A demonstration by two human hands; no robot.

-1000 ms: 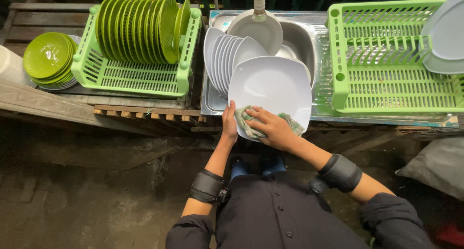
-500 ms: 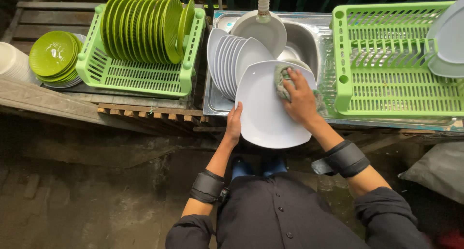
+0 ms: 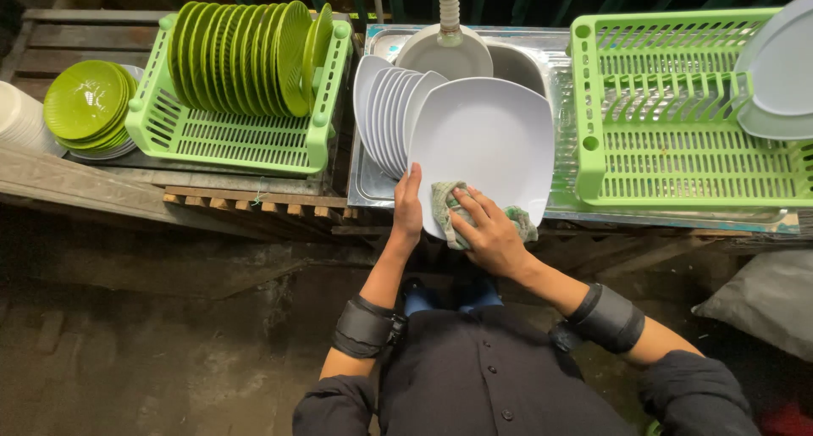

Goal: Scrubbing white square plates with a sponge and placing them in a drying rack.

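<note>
A white square plate (image 3: 491, 144) is tilted over the steel sink (image 3: 525, 59). My left hand (image 3: 407, 209) grips its lower left edge. My right hand (image 3: 484, 233) presses a greenish sponge cloth (image 3: 447, 206) against the plate's lower part. Behind the plate, several white plates (image 3: 385, 106) lean in a row in the sink, and a white bowl (image 3: 445, 55) sits under the tap (image 3: 449, 8).
A green rack (image 3: 229, 135) on the left holds several green plates (image 3: 241, 55). Stacked green bowls (image 3: 85, 102) lie further left. A green rack (image 3: 677, 140) on the right holds pale plates (image 3: 779, 72). A grey sack (image 3: 762, 296) lies at the lower right.
My right hand with the cloth has slid from the plate's upper right down to its lower edge. The plate now sits a little higher and more upright.
</note>
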